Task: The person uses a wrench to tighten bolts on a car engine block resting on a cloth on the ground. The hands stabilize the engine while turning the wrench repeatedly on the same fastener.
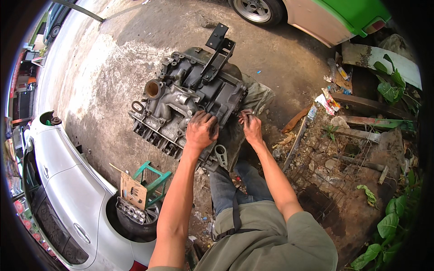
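In front of me an engine [205, 97] lies on the ground, its grey metal intake manifold [174, 98] turned upward and a black bracket [220, 49] rising from its far side. My left hand [202, 130] is closed, knuckles up, against the engine's near side; whatever its fingers grip is hidden beneath them. Just off the engine's right edge, my right hand [252, 128] is closed too, with fingers pinched around something small and dark that I cannot make out. Close to my left hand, a metal arm with a ring end [220, 155] sticks out at the engine's near edge.
A silver car [74, 198] stands on the left, beside a green stool [158, 180] and a cardboard piece [134, 189]. Greyish cloth [258, 92] lies under the engine's right side. Rubble, planks [361, 105] and litter [326, 101] cover the right. A green-and-cream vehicle [316, 20] is parked beyond.
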### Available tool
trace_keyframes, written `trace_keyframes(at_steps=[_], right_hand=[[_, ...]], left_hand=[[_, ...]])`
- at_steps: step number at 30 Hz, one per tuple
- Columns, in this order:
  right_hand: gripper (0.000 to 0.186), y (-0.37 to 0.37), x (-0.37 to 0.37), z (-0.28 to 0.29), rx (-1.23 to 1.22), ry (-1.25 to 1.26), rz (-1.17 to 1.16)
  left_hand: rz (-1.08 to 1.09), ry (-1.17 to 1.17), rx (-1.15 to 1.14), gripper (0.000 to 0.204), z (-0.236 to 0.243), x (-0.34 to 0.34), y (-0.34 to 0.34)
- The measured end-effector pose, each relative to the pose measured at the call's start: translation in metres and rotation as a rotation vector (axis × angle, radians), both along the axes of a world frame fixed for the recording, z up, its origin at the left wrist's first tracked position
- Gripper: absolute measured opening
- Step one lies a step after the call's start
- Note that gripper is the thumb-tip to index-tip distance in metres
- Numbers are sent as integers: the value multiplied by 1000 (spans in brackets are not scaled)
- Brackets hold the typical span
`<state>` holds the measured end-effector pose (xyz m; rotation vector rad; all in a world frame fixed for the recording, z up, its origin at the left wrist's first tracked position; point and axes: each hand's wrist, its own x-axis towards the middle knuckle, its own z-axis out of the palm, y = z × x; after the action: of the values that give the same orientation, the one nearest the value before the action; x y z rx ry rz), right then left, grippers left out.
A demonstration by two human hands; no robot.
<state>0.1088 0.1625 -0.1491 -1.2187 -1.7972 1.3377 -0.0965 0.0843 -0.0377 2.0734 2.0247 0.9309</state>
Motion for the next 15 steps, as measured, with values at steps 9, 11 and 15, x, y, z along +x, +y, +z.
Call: trace_keyframes(at_steps=[9,11,15], right_hand=[[16,-1,-1,12,119,-53,22],[18,-6,-1,13,176,-97,40],[22,-12,0,13,180,-77,46]], left_hand=[[-13,-15,18,17,-1,-3,6],[-14,-16,15,17,-1,-3,6],[-18,-3,3,17,1,-4,6]])
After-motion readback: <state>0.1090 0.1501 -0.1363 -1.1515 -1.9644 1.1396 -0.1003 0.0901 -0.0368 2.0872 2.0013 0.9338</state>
